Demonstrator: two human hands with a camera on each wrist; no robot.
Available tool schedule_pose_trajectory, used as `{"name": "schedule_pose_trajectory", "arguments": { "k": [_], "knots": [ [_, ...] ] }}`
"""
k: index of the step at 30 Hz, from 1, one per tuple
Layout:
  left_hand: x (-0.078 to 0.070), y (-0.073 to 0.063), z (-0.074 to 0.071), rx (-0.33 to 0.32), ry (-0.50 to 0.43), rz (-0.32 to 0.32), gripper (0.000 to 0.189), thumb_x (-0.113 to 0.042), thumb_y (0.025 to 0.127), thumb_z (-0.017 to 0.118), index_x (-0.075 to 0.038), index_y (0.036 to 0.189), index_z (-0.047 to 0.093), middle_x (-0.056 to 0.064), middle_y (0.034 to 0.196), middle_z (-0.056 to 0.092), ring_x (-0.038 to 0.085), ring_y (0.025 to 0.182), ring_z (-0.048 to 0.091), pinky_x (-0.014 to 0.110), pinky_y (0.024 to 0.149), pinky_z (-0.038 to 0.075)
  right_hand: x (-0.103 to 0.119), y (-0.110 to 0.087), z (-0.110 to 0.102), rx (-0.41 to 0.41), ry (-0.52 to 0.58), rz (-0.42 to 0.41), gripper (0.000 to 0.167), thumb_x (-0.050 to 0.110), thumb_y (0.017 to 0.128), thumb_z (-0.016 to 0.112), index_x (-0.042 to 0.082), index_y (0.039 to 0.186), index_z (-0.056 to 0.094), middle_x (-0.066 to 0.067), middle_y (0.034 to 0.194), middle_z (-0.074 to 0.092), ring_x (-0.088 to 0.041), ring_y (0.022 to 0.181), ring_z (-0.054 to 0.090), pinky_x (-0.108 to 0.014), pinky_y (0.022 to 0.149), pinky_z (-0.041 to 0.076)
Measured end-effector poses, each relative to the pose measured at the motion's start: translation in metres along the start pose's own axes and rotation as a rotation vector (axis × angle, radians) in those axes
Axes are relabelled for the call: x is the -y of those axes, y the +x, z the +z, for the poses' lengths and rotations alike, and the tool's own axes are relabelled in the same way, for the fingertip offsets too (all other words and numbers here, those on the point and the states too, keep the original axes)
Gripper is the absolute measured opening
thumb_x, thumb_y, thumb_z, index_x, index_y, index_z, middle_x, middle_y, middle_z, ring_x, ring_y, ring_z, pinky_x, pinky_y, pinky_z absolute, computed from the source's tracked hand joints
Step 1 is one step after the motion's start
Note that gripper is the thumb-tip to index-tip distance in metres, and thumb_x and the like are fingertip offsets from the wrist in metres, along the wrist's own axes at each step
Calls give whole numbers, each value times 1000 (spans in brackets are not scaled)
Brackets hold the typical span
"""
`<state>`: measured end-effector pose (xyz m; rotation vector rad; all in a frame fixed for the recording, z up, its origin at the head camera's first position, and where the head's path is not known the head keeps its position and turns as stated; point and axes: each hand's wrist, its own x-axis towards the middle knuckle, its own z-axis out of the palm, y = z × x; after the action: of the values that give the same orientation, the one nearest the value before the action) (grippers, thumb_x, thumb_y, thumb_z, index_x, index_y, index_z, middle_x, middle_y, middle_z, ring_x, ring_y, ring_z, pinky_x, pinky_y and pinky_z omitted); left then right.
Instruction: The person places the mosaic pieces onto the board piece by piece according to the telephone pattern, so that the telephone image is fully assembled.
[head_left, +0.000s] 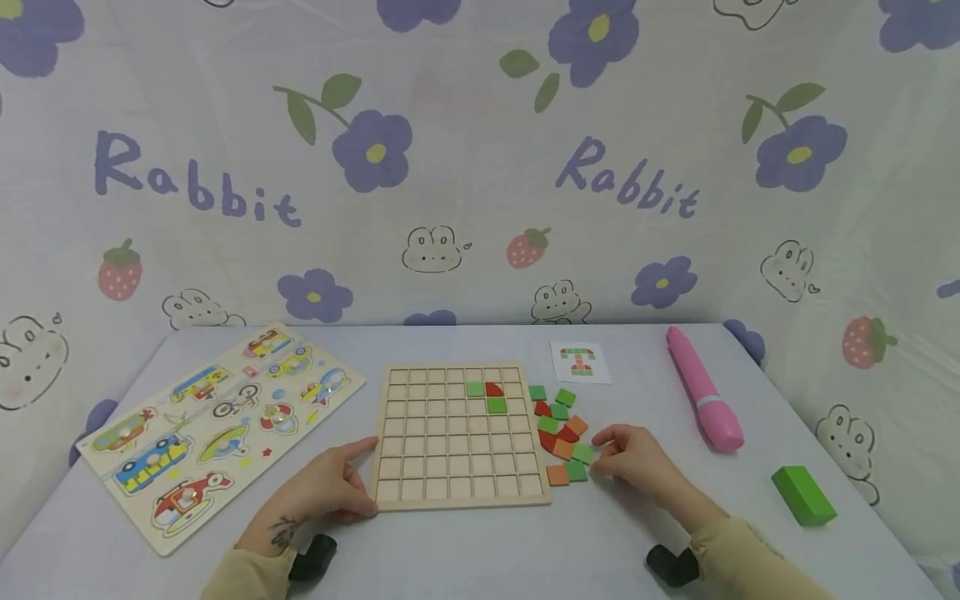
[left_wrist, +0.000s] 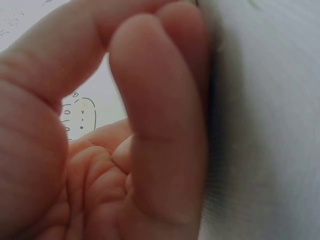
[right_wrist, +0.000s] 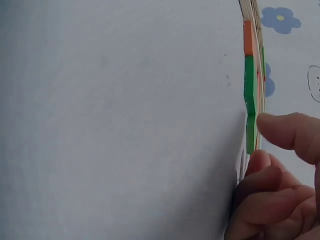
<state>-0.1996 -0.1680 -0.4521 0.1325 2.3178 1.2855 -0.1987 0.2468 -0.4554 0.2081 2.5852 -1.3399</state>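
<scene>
White-topped table [head_left: 465, 558] before a flower-and-rabbit print backdrop [head_left: 450, 183]

At the middle sits a pale wooden grid board [head_left: 459, 465], probably centred so both hands reach it. Near its far right corner, cells hold a light green square tile [head_left: 475, 388], a red quarter-round tile [head_left: 492, 390] and a green square tile [head_left: 497, 405]. The left hand [head_left: 330, 487] touches the board's left edge, forefinger and thumb spread, perhaps to stop it sliding. The right hand [head_left: 637, 456] has bent, parted fingers with no visible hold; they hover or rest by a pale green tile [head_left: 582, 454], and contact cannot be told. Loose green, red and orange tiles [head_left: 562, 449] lie along the board's right side, presumably handy for that hand. Beyond them lies a white card with a coloured pattern [head_left: 581, 362], likely placed for easy viewing.
</scene>
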Motion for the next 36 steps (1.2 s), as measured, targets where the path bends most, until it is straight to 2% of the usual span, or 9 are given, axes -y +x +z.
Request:
{"name": "schedule_pose_trajectory", "arguments": {
  "k": [12,19,27,31,36],
  "knots": [
    [1,0,-1,-7,0,-3,97,-1,62,79,-4,144,28,3,60,59,10,48,49,24,48,43,8,3,9,-47,-109,32,29,8,73,73,1,99,64,-5,70,52,-17,65,46,-27,56,40],
    [2,-1,-2,-1,-13,3,97,-1,62,79,-4,144,28,3,60,59,9,47,49,24,48,44,10,3,4,-59,-125,19,27,9,74,71,1,99,65,-6,75,53,-18,72,47,-27,58,41],
    [3,0,-2,6,-14,8,97,-1,62,79,-3,144,27,2,59,59,9,47,48,23,48,43,33,16,-4,-71,4,-44,30,11,79,68,1,106,59,-6,81,58,-17,68,50,-29,59,44],
    [3,0,-2,5,-10,18,97,-2,62,79,-3,144,28,2,59,59,9,46,48,23,47,43,51,30,7,-77,120,-57,33,10,79,65,3,110,57,-6,82,59,-19,64,51,-28,55,42],
    [3,1,-2,13,-23,41,96,-1,63,78,-2,144,27,1,58,59,8,45,48,22,46,41,73,48,29,-73,213,-95,31,4,79,64,2,109,59,-5,80,58,-19,61,50,-27,54,43]
  ]
}}
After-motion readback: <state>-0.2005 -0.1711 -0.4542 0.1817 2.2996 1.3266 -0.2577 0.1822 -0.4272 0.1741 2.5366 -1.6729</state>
